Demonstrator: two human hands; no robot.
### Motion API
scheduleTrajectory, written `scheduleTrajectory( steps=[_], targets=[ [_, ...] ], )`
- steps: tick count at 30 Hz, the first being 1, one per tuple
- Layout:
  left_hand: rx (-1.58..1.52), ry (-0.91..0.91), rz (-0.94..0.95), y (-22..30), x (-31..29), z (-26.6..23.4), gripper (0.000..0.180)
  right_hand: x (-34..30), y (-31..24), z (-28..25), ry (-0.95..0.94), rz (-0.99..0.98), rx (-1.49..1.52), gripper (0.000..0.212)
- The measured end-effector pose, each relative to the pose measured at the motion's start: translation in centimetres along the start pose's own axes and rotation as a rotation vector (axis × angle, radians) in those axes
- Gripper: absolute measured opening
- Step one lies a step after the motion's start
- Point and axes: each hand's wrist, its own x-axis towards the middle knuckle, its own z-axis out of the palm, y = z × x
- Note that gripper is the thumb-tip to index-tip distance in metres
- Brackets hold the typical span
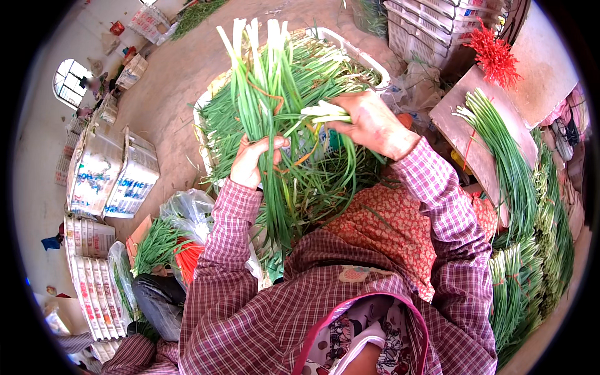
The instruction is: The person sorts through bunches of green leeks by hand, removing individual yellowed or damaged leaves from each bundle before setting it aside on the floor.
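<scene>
My left hand (250, 161) is closed around an upright bunch of garlic chives (269, 75), white ends pointing up and green leaves trailing below the fist. A withered brownish leaf (265, 92) curls across this bunch. To its right, my right hand (373, 122) grips a small cluster of chives (325, 113); their white ends stick out leftward and their leaves droop beneath. Both hands are above a pale plastic crate (374, 62) heaped with loose chives (328, 53). Some leaves between the hands overlap, and I cannot tell which bunch they belong to.
At right, a tied chive bundle (500, 140) lies partly on a board (462, 115), near a tuft of red ties (494, 56). More bundles (519, 281) are stacked below. Crates stand at upper right (425, 28) and left (128, 172). A clear plastic bag (190, 209) lies left.
</scene>
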Motion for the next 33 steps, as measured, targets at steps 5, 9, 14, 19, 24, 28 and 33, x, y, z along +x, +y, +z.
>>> scheduleTrajectory(
  steps=[5,9,14,19,24,28,33],
  targets=[
    [0.022,0.005,0.025,-0.1,-0.8,-1.5,0.019,-1.5,3.0,-2.7,0.118,0.289,0.289,0.027],
    [-0.040,-0.083,0.064,-0.8,-1.3,-0.4,0.034,0.3,0.3,-2.7,0.189,0.441,0.759,0.025],
    [-0.050,-0.180,0.058,-1.4,-1.0,-0.2,0.053,2.7,0.1,0.9,0.343,0.304,0.736,0.043],
    [-0.065,-0.196,0.057,-1.0,-1.4,0.4,0.039,3.5,-1.0,2.1,0.296,0.303,0.462,0.062],
    [-0.044,-0.213,0.035,-0.8,-1.8,-0.2,0.046,3.7,-1.6,2.0,0.184,0.302,0.545,0.048],
    [-0.007,-0.225,0.055,-0.3,-1.9,-0.6,0.044,3.3,-1.4,0.8,0.124,0.412,0.453,0.033],
    [0.071,-0.207,0.035,0.2,-1.9,-2.0,0.041,2.8,0.2,0.0,0.173,0.314,0.199,0.026]
  ],
)
